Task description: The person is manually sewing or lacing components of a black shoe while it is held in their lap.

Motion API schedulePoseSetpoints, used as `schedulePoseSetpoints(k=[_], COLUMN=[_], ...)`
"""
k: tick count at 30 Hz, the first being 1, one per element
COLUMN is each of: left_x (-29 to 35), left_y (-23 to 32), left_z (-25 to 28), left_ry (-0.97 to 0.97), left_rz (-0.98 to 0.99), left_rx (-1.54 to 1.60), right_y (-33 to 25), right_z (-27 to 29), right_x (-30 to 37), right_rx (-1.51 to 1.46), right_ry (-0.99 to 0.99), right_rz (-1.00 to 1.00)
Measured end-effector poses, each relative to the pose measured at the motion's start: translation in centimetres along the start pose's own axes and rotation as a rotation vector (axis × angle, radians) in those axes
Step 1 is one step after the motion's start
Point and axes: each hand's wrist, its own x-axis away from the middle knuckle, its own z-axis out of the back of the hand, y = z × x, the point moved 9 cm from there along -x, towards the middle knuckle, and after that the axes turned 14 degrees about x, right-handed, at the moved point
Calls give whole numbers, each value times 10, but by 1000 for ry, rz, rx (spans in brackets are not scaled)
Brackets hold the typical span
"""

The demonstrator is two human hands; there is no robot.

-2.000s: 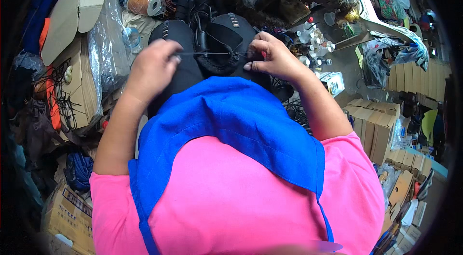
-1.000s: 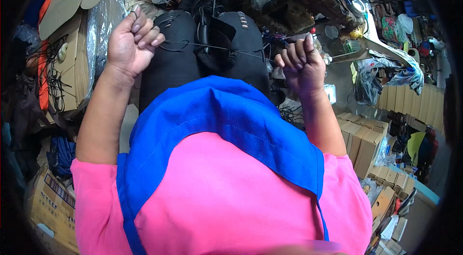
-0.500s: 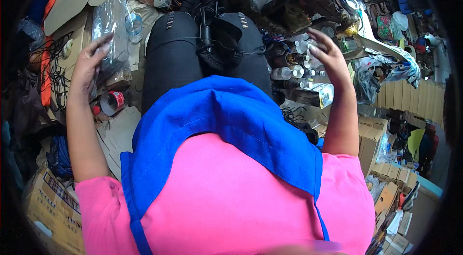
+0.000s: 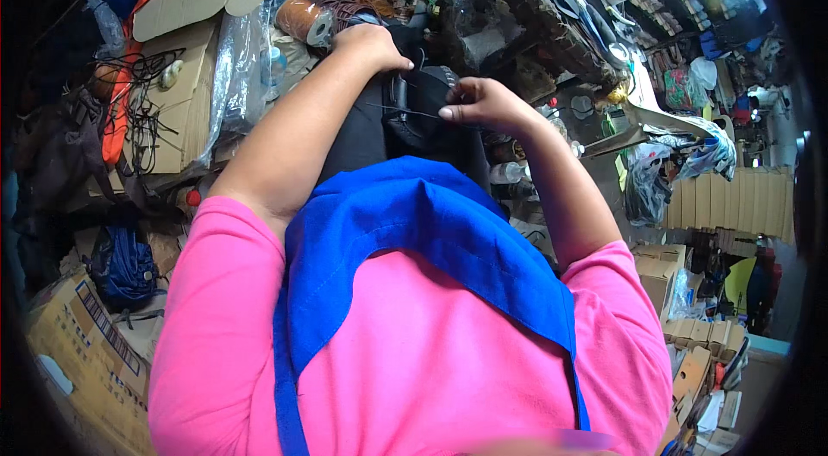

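Pinching a thin dark thread (image 4: pixel 419 113) across a rounded black leather-like piece (image 4: pixel 424 97)

The right hand (image 4: pixel 488 104) clasps the thread in its fingers. The left hand (image 4: pixel 371 46) is near an orange cylindrical spool (image 4: pixel 302 20); whether its partly hidden fingers grasp anything, I cannot tell. The piece sits between the person's black-clothed thighs (image 4: pixel 355 144).

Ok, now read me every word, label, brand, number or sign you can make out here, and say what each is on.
Nothing here reads clearly enough to quote.
Yellow-brown cardboard box, lower left: dark print and a striped panel, too small and blurred to read.
Elsewhere in the clutter, any marks are too small to tell.
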Motion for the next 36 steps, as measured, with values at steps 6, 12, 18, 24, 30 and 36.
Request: schedulePoseSetpoints(k=[6,12,18,24,30,36], left_x=[2,49,73,31,0,-13], left_y=[-17,-51,-74,-87,-64,-40], left_z=[2,64,87,66,39,17], left_ry=[-72,618,922,542,282,104], left_rz=[48,-520,-429,-82,72,102], left_rx=[97,702,524,247,45,-45], right_y=[6,29,11,-5,34,53], right_z=[-20,-31,-36,-43,-41,-33], right_x=[3,0,-12,-12,-14,-3], right_rx=[-252,-463,-706,-435,-311,-193], right_ry=[-103,-178,-151,-29,160,267], right_rz=[-73,-102,14,111,19,45])
